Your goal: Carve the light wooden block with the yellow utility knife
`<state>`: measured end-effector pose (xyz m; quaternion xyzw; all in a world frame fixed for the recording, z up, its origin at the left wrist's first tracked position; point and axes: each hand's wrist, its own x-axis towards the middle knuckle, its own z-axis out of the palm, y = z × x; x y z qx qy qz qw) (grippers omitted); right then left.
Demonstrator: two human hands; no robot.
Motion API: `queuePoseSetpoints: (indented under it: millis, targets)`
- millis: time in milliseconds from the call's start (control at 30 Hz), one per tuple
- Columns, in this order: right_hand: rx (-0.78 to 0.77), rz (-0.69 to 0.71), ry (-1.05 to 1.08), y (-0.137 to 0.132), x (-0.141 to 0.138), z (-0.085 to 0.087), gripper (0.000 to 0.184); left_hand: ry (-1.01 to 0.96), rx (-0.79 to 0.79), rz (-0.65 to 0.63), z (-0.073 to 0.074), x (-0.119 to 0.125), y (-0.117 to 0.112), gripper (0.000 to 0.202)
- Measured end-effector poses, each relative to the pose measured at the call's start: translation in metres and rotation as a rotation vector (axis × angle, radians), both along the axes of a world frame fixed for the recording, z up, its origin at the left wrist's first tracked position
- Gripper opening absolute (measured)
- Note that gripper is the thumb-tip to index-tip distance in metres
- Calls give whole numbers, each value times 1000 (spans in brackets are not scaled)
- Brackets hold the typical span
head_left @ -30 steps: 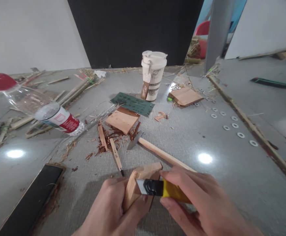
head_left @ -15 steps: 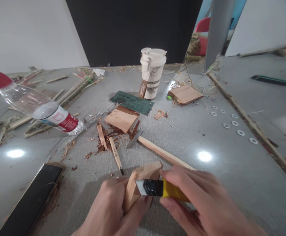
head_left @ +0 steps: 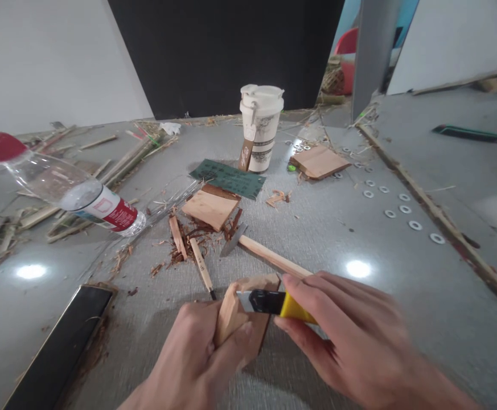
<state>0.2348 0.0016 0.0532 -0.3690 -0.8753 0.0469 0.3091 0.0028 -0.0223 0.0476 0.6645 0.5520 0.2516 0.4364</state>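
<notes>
My left hand (head_left: pixel 201 347) is closed around a small block of pale wood (head_left: pixel 258 322), its thumb lying along the face. In my right hand (head_left: pixel 342 330) is a yellow and black utility knife (head_left: pixel 293 307). Its short blade touches the upper part of the block's left edge. Just beyond my hands lie a hammer (head_left: pixel 274 254) with a wooden handle and a wooden-handled carving tool (head_left: pixel 201 265). A square piece of wood (head_left: pixel 210 207) rests behind them among brown bark scraps (head_left: pixel 194 233).
A bottle (head_left: pixel 98 199) with a red cap leans at the left, above a black bar-shaped object (head_left: pixel 60 347). A lidded cup (head_left: pixel 263 125) stands behind a green sheet (head_left: pixel 229 177). Several washers (head_left: pixel 405 209) and another wood piece (head_left: pixel 320 162) lie at the right, beside a long strip (head_left: pixel 436 213).
The knife and my right hand have moved up, and the blade now sits higher along the block's edge. My left thumb shows more plainly on the wood. The view has shifted slightly.
</notes>
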Motion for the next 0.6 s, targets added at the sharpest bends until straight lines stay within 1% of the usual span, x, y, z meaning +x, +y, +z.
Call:
queuePoseSetpoints:
  millis: [67, 133, 167, 200, 233, 267, 300, 333, 367, 400, 533, 600]
  targets:
    - [11, -1, 5, -2, -1, 1, 17, 19, 46, 15, -1, 1, 0, 42]
    - [31, -35, -2, 2, 4, 3, 14, 58, 140, -6, -1, 2, -2, 41]
    - [44, -105, -21, 7, 10, 3, 12, 78, 202, -20, -2, 3, -4, 38]
    - [58, -204, -47, 13, 17, 3, 12, 87, 262, -47, -2, 4, -6, 34]
    - [59, -356, -86, 20, 24, 2, 15, 85, 324, -79, -3, 5, -8, 31]
    - [107, -523, -109, 28, 32, 2, 21, 78, 369, -108, -3, 7, -10, 28]
    - [117, -624, -121, 34, 38, 1, 23, 69, 390, -126, -4, 8, -11, 26]
    - [114, -666, -107, 39, 43, 1, 25, 58, 388, -131, -5, 9, -12, 26]
    - [108, -655, -78, 41, 44, 0, 24, 50, 367, -124, -6, 9, -13, 27]
    - [90, -593, -51, 40, 44, -1, 21, 48, 335, -110, -7, 9, -13, 30]
    - [16, -233, 7, 22, 28, 1, 11, 62, 198, -63, -10, 2, -9, 39]
    - [-25, -128, 22, 14, 22, 3, 10, 66, 178, -47, -10, -1, -8, 41]
